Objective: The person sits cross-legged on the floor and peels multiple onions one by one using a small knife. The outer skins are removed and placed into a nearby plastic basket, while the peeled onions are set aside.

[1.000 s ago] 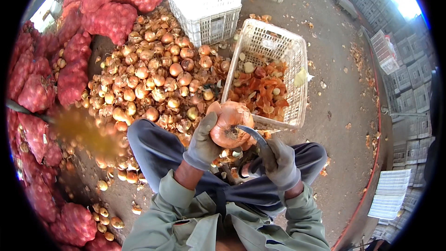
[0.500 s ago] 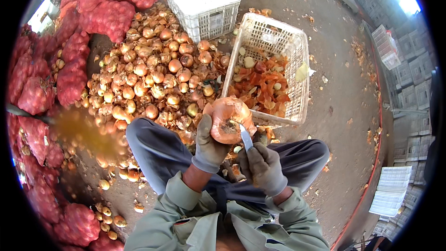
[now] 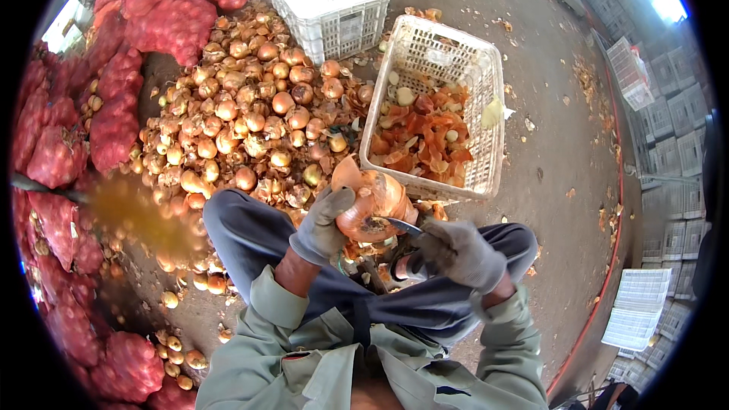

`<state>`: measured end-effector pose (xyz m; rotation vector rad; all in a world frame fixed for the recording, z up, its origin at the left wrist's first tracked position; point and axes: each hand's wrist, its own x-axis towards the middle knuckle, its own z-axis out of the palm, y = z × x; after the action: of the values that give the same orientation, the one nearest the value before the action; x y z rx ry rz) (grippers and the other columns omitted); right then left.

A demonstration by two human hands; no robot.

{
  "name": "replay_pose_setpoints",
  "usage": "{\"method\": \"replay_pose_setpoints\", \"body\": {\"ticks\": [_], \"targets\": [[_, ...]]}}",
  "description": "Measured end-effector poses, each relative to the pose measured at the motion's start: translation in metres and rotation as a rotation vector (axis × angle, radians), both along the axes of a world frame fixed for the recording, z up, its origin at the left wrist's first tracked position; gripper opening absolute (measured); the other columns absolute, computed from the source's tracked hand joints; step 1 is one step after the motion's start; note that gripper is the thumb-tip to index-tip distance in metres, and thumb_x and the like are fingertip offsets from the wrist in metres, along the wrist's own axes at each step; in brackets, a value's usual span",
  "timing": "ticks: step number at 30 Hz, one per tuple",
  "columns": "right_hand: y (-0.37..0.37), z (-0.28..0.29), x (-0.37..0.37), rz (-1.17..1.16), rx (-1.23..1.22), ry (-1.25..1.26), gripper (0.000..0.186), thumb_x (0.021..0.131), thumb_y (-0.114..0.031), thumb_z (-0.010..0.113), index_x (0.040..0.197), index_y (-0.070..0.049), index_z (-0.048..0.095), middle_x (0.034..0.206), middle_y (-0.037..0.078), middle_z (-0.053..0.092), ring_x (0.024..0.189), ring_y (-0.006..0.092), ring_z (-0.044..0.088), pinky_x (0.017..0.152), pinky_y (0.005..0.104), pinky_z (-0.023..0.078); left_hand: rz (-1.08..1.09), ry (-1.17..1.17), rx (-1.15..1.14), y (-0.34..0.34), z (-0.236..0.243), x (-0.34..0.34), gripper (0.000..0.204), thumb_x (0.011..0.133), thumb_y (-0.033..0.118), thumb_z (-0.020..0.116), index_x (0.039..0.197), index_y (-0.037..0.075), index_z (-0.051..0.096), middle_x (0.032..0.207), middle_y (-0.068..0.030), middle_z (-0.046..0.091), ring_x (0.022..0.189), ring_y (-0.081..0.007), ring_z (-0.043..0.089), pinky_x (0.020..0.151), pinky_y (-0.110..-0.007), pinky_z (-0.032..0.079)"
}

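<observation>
The onion [image 3: 372,201] is held up over the person's lap, between the knees, with a flap of loose orange skin standing off its top left. The left hand [image 3: 323,224], in a grey glove, is wrapped around the onion's left side, fingers pressed to it from below and the side. The right hand [image 3: 456,252], also gloved, is closed around the handle of a small knife [image 3: 399,224], whose blade tip now lies against the onion's lower end. A second ago the blade curved lower, between the hands, and half a second ago it stood nearly upright beside the bulb; now it lies flatter and has come in to the root end, so the cut there looks begun, with most of the skin still on. Just beyond the onion, on the floor, a white plastic basket [image 3: 486,91] holds orange peelings and a few pale peeled bulbs. To its left a heap of unpeeled onions [image 3: 243,114] spreads across the floor, edged by red mesh sacks [image 3: 114,121]. A white crate [image 3: 334,0] stands behind the heap.
</observation>
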<state>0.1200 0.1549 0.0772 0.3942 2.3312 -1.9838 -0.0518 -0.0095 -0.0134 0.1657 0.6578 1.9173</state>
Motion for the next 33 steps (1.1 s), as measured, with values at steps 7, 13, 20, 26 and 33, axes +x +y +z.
{"method": "replay_pose_setpoints", "body": {"ticks": [7,13,20,26,33], "targets": [[-0.062,-0.006,-0.005,-0.43,-0.646,-0.177,0.026,0.102,-0.025,0.049,0.09,-0.003,0.057,0.062,0.001,0.053,0.047,0.0069,0.045,0.043,0.0221,0.038,0.204,0.007,0.078,0.024,0.017,0.022,0.079,0.087,0.061,0.057,0.138,0.002,0.042,0.131,-0.0122,0.054,0.118,-0.0263,0.055,0.102,-0.045,0.045],[-0.078,0.002,-0.02,-0.566,-1.14,-0.133,0.029,0.101,-0.031,0.051,0.094,-0.004,0.059,0.062,0.001,0.055,0.045,0.0092,0.046,0.037,0.0232,0.036,0.266,-0.2,0.159,0.033,-0.007,0.029,0.082,0.082,0.054,0.068,0.142,0.007,0.038,0.138,-0.0119,0.049,0.126,-0.0297,0.049,0.109,-0.047,0.038],[-0.025,-0.01,-0.001,-0.24,-0.399,-0.072,0.028,0.102,-0.023,0.047,0.086,-0.001,0.055,0.061,0.0,0.049,0.048,0.0058,0.042,0.043,0.0224,0.033,-0.047,-0.063,0.177,0.012,0.022,-0.004,0.076,0.087,0.051,0.063,0.141,0.004,0.039,0.137,-0.0128,0.051,0.126,-0.0289,0.051,0.108,-0.047,0.039],[-0.03,-0.029,-0.004,-0.195,-0.25,-0.005,0.028,0.103,-0.024,0.046,0.084,-0.003,0.053,0.06,-0.002,0.049,0.049,0.0051,0.04,0.044,0.0222,0.031,0.031,-0.04,0.169,0.01,0.017,0.0,0.067,0.089,0.047,0.063,0.137,0.004,0.044,0.13,-0.0116,0.056,0.119,-0.0259,0.056,0.103,-0.043,0.045],[-0.096,-0.025,-0.021,-0.538,-1.073,0.021,0.022,0.099,-0.024,0.052,0.1,-0.003,0.057,0.068,0.005,0.055,0.046,0.0169,0.049,0.04,0.0288,0.038,0.254,-0.156,0.272,0.034,0.013,0.016,0.057,0.095,0.042,0.057,0.136,0.004,0.044,0.134,-0.0111,0.053,0.121,-0.0271,0.055,0.103,-0.045,0.046]]}}
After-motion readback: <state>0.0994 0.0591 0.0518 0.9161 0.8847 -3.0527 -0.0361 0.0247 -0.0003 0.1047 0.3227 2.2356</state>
